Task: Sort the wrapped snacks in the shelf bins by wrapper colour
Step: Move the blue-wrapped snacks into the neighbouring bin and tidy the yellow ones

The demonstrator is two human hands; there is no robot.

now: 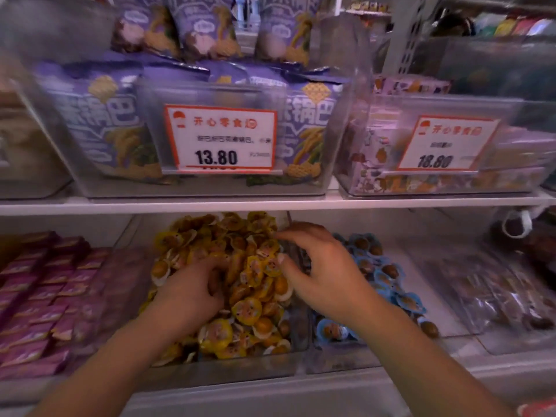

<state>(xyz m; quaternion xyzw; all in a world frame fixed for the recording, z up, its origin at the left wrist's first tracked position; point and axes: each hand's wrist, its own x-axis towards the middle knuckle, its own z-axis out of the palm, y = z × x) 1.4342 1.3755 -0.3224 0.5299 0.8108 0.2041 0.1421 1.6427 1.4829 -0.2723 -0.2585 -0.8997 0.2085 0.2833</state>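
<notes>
Both hands are sunk among the yellow-wrapped snacks (240, 266), left hand (192, 287) curled into them, right hand (319, 272) spread nearest the blue-wrapped snacks (376, 266).

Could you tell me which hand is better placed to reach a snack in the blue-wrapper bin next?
Right, probably. The right hand hovers at the divider beside the blue snacks; the left hand is buried in the yellow snacks.

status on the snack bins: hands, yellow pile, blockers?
Left hand dug into yellow snacks, grip unclear. Right hand spread open over the divider beside blue snacks. No blue strays visible in yellow; nothing blocking.
</notes>
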